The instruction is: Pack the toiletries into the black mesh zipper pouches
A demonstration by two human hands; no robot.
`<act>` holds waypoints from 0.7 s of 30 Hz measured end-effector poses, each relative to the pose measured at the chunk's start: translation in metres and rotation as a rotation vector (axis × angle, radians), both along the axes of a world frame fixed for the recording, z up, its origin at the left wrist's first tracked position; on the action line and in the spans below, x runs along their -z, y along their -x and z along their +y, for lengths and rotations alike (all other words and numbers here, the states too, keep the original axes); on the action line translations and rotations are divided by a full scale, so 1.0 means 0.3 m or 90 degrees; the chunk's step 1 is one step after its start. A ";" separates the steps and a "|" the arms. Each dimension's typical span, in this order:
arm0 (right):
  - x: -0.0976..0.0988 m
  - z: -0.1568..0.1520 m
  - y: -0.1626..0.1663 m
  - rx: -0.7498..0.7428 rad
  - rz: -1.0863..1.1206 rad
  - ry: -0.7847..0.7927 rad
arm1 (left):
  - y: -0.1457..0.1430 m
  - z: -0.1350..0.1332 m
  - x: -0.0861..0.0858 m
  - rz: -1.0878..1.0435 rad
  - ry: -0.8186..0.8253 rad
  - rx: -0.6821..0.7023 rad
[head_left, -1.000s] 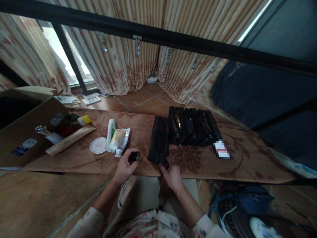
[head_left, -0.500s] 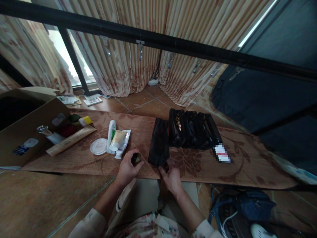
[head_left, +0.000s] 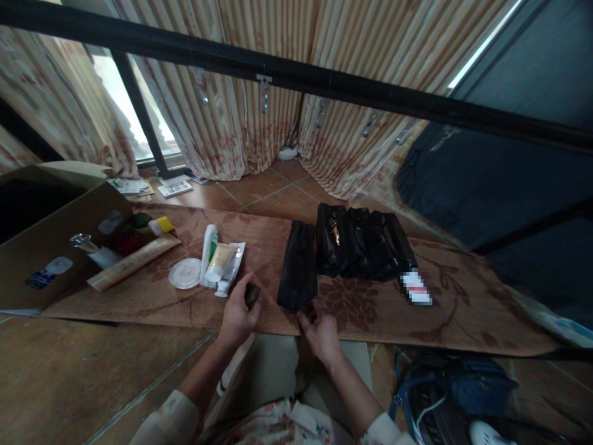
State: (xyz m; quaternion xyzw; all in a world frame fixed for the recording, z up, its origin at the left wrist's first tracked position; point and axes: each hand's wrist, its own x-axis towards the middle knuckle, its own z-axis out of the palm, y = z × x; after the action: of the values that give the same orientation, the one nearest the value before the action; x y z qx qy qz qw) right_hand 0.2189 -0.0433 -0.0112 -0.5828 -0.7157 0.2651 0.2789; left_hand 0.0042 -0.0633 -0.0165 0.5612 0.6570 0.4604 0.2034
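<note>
Small dark jar [head_left: 252, 294] sits clamped in the left hand [head_left: 238, 315] fingers over the patterned mat [head_left: 370, 315]; right hand [head_left: 320, 330] fingers pinch the black pouch [head_left: 298, 266]; tiled floor [head_left: 69, 364], striped curtains [head_left: 259, 142] behind.

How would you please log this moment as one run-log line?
left hand: grips small dark jar | right hand: on black pouch near end | surface: patterned mat

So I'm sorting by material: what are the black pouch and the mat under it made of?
Pouch: apparently thin, soft black mesh or fabric, matte and sagging flat. Mat: seemingly woven fibre, with a fine grid texture, a brown floral print and a dull finish.
</note>
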 end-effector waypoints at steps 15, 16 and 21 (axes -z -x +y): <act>-0.007 -0.006 0.003 0.007 0.011 0.021 | 0.001 -0.003 -0.006 0.063 -0.029 -0.052; -0.007 -0.006 0.003 0.007 0.012 0.023 | 0.001 -0.003 -0.007 0.068 -0.028 -0.051; -0.007 -0.005 0.003 0.012 0.013 0.026 | 0.001 -0.001 -0.006 0.074 -0.031 -0.048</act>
State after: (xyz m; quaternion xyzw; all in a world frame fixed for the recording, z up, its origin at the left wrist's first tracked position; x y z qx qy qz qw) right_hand 0.2179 -0.0449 -0.0091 -0.5921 -0.7019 0.2832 0.2768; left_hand 0.0040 -0.0636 -0.0147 0.5666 0.6773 0.4499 0.1336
